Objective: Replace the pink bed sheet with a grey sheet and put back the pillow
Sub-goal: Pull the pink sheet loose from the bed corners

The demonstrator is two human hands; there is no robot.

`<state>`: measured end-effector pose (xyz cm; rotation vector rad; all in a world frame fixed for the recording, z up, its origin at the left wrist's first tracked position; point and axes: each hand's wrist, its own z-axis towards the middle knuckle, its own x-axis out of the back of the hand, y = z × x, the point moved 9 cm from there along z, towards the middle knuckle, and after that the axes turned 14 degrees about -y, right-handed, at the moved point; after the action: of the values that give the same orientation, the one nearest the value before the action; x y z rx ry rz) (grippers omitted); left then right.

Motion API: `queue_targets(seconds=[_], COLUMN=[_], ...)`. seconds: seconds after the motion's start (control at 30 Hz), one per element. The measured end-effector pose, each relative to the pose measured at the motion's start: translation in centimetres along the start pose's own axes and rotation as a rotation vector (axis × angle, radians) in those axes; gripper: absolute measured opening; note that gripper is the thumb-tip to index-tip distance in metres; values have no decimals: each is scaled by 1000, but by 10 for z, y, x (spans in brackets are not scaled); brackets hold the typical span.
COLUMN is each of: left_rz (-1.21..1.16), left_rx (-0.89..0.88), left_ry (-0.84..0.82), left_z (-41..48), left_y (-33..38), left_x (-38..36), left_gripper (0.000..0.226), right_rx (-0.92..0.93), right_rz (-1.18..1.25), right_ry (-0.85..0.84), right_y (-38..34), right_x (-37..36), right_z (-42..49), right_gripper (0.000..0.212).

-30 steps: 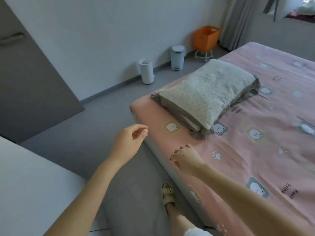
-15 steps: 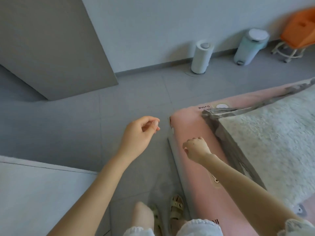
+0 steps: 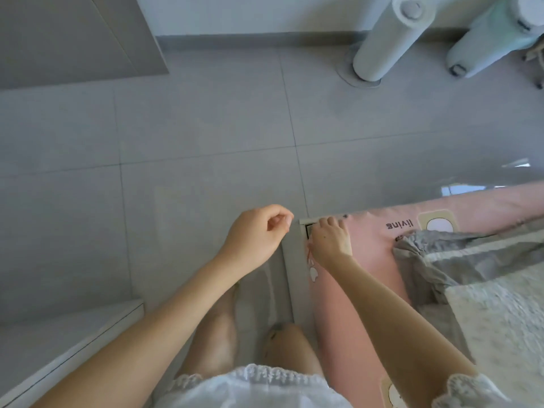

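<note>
Barely started: pink bed sheet (image 3: pixel 378 254) corner is being gripped by right hand (image 3: pixel 331 241); left hand (image 3: pixel 256 234) is being held loosely curled, empty. Pillow (image 3: pixel 500 319) not yet removed.

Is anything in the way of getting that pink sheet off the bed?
Nothing lies between the right hand and the pink sheet; its fingers grip the sheet's corner. But the pillow lies on the sheet, to the right, and would probably hinder pulling it off.
</note>
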<state>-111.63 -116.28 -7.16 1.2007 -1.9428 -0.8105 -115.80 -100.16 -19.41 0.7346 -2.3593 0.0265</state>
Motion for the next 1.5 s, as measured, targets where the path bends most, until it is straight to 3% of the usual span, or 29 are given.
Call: queue_targets(seconds=[0.13, 0.2, 0.3, 0.37, 0.5, 0.57, 0.67, 0.77, 0.9, 1.0, 1.13, 1.33, 1.5], left_rz=[-7, -11, -35, -75, -89, -199, -495, -425, -137, -76, 36, -117, -243], left_rx=[65, 104, 177, 226, 343, 414, 562, 580, 436, 357, 324, 265, 92], left_ry=[-70, -84, -115, -148, -345, -450, -515, -481, -405, -296, -188, -36, 58], left_z=[47, 63, 80, 89, 108, 113, 111, 116, 120, 113, 99, 86, 75], left_y=[-41, -58, -77, -85, -88, -87, -81, -75, -62, -51, -41, -50, 23], left_x=[5, 6, -6, -23, -81, -121, -173, -189, -177, -168, -161, -129, -81], left_gripper=[14, 15, 16, 17, 21, 26, 52, 74, 48, 54, 44, 21, 19], right_rx=[32, 73, 74, 107, 179, 259, 323, 324, 287, 341, 335, 344, 385], right_rz=[-154, -132, 76, 185, 373, 469, 569, 621, 681, 626, 479, 556, 695], right_ry=[-160, -73, 57, 70, 236, 296, 350, 365, 350, 309, 278, 313, 480], right_y=[-16, -21, -7, 3, 28, 38, 57, 73, 89, 85, 63, 74, 79], right_x=[-17, -15, -11, -15, 8, 23, 39, 38, 35, 38, 30, 13, 35], right_z=[41, 44, 30, 16, -27, -56, -91, -113, -122, -110, -86, -94, -133], right_gripper=[21, 12, 27, 16, 15, 22, 14, 10, 13, 22, 23, 25, 22])
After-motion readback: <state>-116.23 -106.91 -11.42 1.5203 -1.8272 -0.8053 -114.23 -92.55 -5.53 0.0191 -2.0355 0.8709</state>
